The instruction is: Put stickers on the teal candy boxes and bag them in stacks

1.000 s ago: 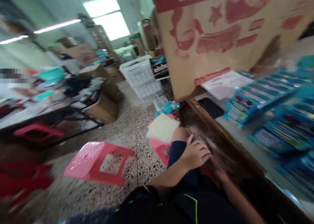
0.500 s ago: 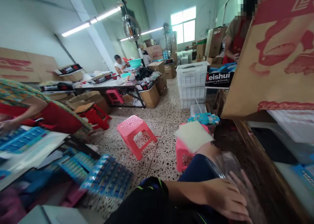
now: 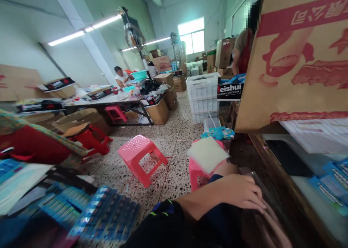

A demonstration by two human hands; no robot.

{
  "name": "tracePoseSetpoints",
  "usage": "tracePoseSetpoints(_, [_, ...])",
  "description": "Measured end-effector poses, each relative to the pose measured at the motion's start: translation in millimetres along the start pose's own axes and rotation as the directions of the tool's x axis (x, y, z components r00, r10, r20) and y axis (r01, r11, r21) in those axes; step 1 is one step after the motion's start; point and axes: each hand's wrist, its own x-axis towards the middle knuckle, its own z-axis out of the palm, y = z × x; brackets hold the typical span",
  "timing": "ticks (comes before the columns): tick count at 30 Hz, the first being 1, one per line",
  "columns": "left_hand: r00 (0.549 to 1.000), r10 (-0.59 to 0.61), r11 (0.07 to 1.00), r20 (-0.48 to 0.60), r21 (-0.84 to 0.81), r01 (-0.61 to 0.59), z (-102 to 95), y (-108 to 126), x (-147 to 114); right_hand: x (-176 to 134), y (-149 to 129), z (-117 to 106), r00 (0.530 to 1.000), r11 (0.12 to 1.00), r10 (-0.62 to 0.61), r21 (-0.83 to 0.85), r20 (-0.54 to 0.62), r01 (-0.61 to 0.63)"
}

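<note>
In the lower right of the frame, clear plastic (image 3: 251,174) lies over the lap, beside the wooden edge of the table (image 3: 268,165); the thigh probably serves as a rest, giving such limp film something to be pressed against. The left hand (image 3: 240,191) reaches across it palm down, its fingers lightly curled and close together, only slim gaps between them, their tips at the film; whether they pinch it or merely press it, I cannot tell. The right hand (image 3: 273,229) is just below, dim and blurred near the bottom edge, and its fingers cannot be made out, so neither their spread nor their hold is clear. Near centre right, a pale sheet (image 3: 208,154) covers the top of a pink stool (image 3: 193,172), close to the knee, perhaps to keep it within reach. A dark phone (image 3: 288,157) lies flat on the tabletop at right, probably set aside so both hands are free.
</note>
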Motion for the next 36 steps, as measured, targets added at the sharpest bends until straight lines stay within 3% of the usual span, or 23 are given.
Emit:
tracePoseSetpoints(3, [1.0,-0.027,0.999,-0.013,-0.048,0.026,-17.0,-2,-6,-6,-25,-5,0.991,0.984,0.131,0.118,0.035,-0.134])
tracePoseSetpoints(4, [0.999,-0.042,0.997,-0.019,-0.065,0.041,-24.5,0,-10,-8,-35,-9,0.981,0.966,0.167,0.181,0.1,-0.183])
tracePoseSetpoints(7, [0.967,-0.218,0.953,-0.135,-0.241,0.181,-48.5,-4,-19,-14,-62,-25,0.959,0.9,0.263,0.332,0.106,-0.283])
tracePoseSetpoints(10, [0.963,-0.188,0.902,-0.194,-0.422,0.092,-62.0,-26,-17,-22,-75,-41,0.962,0.725,0.221,0.632,0.161,-0.272])
tracePoseSetpoints(13, [0.976,-0.073,0.863,-0.207,-0.503,-0.042,-59.7,-38,-1,-29,-80,-50,0.981,0.654,0.118,0.732,0.153,-0.192])
tracePoseSetpoints(17, [0.983,0.058,0.9,-0.175,-0.416,-0.127,-50.8,-21,22,-30,-84,-52,0.986,0.605,0.104,0.778,0.133,-0.169])
tracePoseSetpoints(21, [0.962,0.109,0.927,-0.252,-0.325,-0.19,-45.1,-12,37,-24,-86,-53,0.984,0.517,0.141,0.84,0.11,-0.168])
tracePoseSetpoints(27, [0.899,0.243,0.926,-0.364,-0.188,-0.327,-42.1,-11,39,-24,-88,-55,0.983,0.463,0.167,0.873,0.081,-0.151])
tracePoseSetpoints(30, [0.88,0.271,0.934,-0.389,-0.114,-0.338,-40.5,-9,37,-22,-89,-54,0.978,0.455,0.199,0.877,0.067,-0.153])
tracePoseSetpoints(36, [0.833,0.346,0.919,-0.432,-0.024,-0.394,-38.8,-8,38,-15,-93,-54,0.965,0.309,0.253,0.939,0.075,-0.154])
